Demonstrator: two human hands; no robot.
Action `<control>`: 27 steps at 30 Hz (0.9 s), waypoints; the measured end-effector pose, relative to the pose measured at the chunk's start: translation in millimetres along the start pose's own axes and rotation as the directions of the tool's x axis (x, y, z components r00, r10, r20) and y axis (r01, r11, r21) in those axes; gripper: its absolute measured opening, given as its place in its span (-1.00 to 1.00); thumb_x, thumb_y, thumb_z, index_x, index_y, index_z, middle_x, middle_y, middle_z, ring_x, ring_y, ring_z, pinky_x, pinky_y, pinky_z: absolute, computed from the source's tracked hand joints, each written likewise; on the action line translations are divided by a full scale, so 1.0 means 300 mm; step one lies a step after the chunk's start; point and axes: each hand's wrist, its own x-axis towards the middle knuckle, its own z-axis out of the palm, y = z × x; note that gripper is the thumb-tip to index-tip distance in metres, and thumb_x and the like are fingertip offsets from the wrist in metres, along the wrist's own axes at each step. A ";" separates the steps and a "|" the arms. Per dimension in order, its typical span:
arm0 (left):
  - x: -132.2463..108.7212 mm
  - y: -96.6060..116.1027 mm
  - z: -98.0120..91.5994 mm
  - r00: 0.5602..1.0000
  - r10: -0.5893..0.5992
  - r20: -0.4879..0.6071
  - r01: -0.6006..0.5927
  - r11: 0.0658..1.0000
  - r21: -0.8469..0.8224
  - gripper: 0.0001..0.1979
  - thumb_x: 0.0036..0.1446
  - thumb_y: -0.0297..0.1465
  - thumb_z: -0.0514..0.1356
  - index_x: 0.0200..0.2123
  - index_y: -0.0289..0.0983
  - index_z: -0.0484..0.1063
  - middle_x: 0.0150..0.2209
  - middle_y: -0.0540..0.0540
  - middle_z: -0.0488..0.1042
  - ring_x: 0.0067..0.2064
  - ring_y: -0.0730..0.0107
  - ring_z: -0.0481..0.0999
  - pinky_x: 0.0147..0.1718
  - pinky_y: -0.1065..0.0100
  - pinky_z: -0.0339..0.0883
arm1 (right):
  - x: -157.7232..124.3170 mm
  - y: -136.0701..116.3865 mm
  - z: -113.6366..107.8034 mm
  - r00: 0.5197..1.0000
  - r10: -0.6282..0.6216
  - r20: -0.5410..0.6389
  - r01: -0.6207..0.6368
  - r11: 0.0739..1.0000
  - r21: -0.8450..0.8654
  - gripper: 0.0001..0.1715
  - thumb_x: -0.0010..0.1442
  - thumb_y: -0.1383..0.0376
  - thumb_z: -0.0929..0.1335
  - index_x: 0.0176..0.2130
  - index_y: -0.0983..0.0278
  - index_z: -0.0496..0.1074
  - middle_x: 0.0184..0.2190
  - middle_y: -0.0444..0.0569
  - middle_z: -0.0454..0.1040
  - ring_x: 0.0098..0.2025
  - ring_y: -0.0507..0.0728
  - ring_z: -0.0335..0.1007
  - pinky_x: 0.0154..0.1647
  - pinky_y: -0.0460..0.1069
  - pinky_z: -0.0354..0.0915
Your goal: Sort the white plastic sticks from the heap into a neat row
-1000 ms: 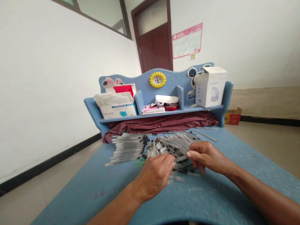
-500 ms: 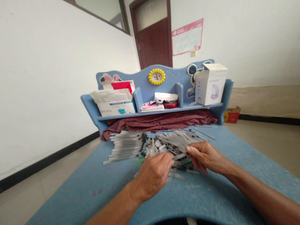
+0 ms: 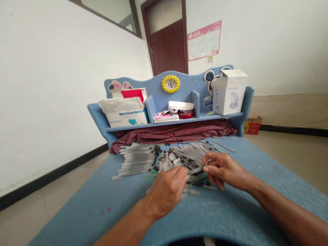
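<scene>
My left hand [image 3: 166, 191] is curled, fingertips pinched at one end of a thin clear pen barrel [image 3: 195, 169]. My right hand [image 3: 222, 169] pinches the other end of that barrel between thumb and forefinger. Both hands hover over a loose heap of clear pen tubes and small caps [image 3: 187, 155] on the blue desk top [image 3: 225, 212]. To the left lies a neat row of assembled pens [image 3: 138, 160] with dark tips pointing right. A few more pens lie under my hands.
A blue shelf [image 3: 176, 119] at the desk's back holds a mask box [image 3: 126, 116], booklets, a red tin and a white carton [image 3: 229, 92]. A plaid cloth [image 3: 176, 134] lies beneath it. A yellow clock [image 3: 170, 84], brown door and floor carton [image 3: 252, 124] are beyond.
Both hands stayed on the pen barrel; my right hand lifted slightly and its fingers regripped the end. The view shifted a little downward.
</scene>
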 end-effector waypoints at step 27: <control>0.000 0.005 0.002 0.999 0.034 -0.009 -0.034 0.999 0.002 -0.86 0.25 -0.49 -0.04 -0.24 -0.30 0.30 -0.41 -0.06 0.41 -0.37 0.37 0.42 -0.39 0.40 0.30 | -0.002 0.010 -0.006 0.998 0.028 0.058 -0.036 0.988 0.147 -0.55 -0.02 0.05 0.42 -0.31 0.30 0.23 -0.59 -0.16 0.46 -0.76 -0.05 0.29 -0.78 -0.20 0.13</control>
